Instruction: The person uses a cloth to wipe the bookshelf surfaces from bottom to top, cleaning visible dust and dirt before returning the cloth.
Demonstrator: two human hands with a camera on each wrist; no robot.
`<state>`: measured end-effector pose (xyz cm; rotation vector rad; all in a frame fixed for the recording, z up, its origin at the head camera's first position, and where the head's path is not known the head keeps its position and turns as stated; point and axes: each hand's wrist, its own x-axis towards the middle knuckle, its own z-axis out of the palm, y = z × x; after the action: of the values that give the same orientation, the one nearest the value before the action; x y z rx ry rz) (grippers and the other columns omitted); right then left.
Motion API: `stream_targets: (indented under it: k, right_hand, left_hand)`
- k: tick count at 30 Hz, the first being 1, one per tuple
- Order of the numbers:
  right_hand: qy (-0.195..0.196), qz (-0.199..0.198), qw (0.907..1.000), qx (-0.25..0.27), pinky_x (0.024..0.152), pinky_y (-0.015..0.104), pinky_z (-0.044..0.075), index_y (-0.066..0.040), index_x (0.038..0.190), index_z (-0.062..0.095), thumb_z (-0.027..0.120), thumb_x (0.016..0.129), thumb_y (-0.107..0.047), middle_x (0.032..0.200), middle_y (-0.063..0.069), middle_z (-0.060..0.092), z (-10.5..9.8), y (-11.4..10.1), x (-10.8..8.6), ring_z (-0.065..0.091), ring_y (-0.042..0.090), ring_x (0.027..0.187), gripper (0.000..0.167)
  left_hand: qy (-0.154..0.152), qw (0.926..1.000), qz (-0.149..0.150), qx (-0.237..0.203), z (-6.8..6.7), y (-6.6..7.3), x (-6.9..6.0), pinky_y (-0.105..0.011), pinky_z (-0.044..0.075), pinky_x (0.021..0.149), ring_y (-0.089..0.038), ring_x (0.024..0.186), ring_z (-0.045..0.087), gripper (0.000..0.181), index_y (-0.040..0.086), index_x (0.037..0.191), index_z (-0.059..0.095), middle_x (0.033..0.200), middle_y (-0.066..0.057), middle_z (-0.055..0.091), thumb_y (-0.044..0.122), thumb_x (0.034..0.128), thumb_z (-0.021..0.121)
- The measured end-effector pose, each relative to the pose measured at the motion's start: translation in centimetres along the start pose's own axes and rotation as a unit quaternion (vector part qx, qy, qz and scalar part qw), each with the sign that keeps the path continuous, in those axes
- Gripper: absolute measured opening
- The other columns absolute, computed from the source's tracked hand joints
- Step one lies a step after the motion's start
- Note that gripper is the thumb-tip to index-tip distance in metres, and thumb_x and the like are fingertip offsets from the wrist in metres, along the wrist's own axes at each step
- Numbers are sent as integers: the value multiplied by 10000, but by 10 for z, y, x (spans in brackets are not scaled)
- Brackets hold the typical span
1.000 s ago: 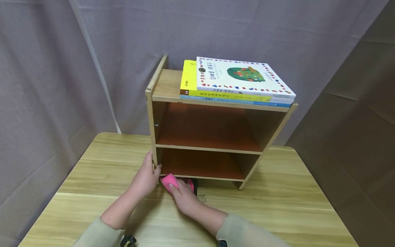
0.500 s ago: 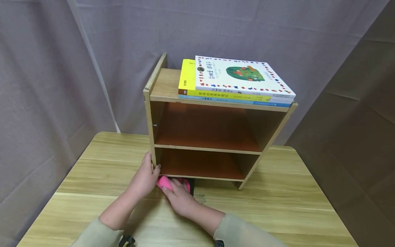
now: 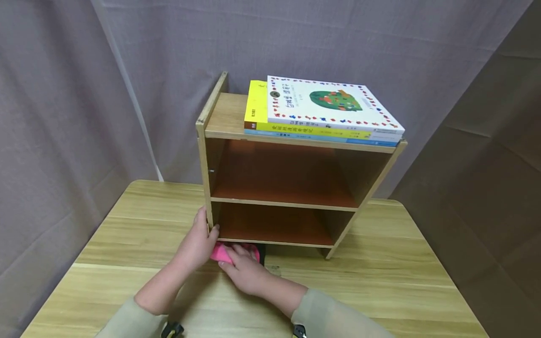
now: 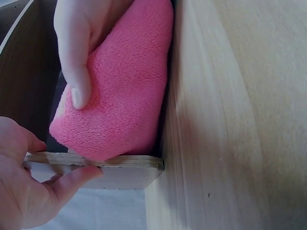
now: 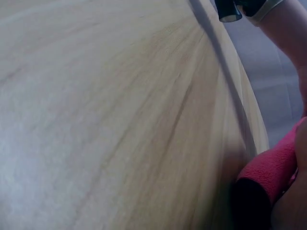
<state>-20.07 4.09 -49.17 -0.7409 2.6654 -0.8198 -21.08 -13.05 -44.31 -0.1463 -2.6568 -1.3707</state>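
A small wooden shelf (image 3: 283, 203) stands on the table. My left hand (image 3: 196, 244) grips the lower part of its left side panel, the thumb at the front edge; the left wrist view shows thumb and fingers on either side of that panel (image 4: 124, 175). My right hand (image 3: 249, 274) holds a fuzzy pink cloth (image 4: 127, 81) in the low gap under the bottom board, its thumb lying on the cloth. The cloth reaches the left panel. A black part (image 5: 252, 203) shows beside the pink in the right wrist view. The right fingertips are partly hidden.
Several books (image 3: 334, 105) lie stacked on the shelf's top, a white one uppermost. The wooden table (image 3: 380, 277) extends around the shelf. Grey curtains (image 3: 169, 56) hang behind and a brownish one (image 3: 486, 141) at the right.
My right hand has moved slightly left with the pink cloth, pushing it lower and closer to the left panel. My left hand keeps its grip; the shelf has shifted very slightly left in view.
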Motion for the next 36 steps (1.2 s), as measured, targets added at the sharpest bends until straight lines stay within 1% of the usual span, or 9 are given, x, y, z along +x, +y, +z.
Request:
stream_targets:
  k: [5,12,14,20,25,31,36]
  right_hand:
    - [-40,-162,9988,-455,1176,565,155,-196,1535,387,361,1044,-502,1575,113,327,-1,0,0,278,345,1449,579]
    - [-196,-248,9935,-1095,1172,544,195,-218,1514,421,356,1048,-500,1568,105,344,-2,2,2,322,326,1432,548]
    - [-214,-318,9908,-1301,1167,545,208,-219,1508,432,359,1048,-499,1569,95,348,-2,3,3,333,320,1428,543]
    - [-195,-604,9785,-1964,1156,530,243,-225,1511,432,352,1049,-503,1595,40,314,-4,4,2,343,292,1424,545]
    - [-257,-674,9733,-2179,1149,528,260,-262,1528,399,326,1040,-548,1608,0,288,-7,5,1,337,288,1426,571]
    - [-243,-790,9673,-2399,1094,519,342,-299,1519,410,311,1014,-618,1593,-33,318,-10,9,1,390,282,1389,605]
    - [-329,-744,9650,-2493,1048,599,356,-347,1510,412,327,977,-684,1585,-23,333,-14,13,1,407,297,1371,637]
  left_hand:
    - [-18,10000,38,-40,0,1,1,-575,379,1062,-407,1291,469,577,60,1513,203,1417,-248,396,99,1013,489]
    - [-5,10000,-6,-61,0,0,0,-572,381,1061,-390,1281,478,566,61,1503,212,1403,-241,411,101,1011,491]
    - [4,10000,-28,-73,0,0,0,-570,390,1054,-382,1267,489,562,66,1499,216,1391,-235,418,105,1012,492]
    - [-30,9999,-101,-95,0,1,0,-570,425,1020,-378,1225,527,559,91,1503,219,1374,-213,433,121,1016,493]
    - [-63,9999,-80,-70,0,0,1,-571,420,1025,-383,1238,522,567,89,1513,211,1377,-210,437,118,1019,489]
    - [-80,9999,-47,-79,1,0,0,-566,403,1046,-381,1269,499,577,98,1519,205,1387,-205,431,119,1018,491]
    - [-82,10000,-13,-22,1,0,0,-569,405,1042,-394,1268,500,578,94,1518,203,1388,-210,429,118,1017,489]
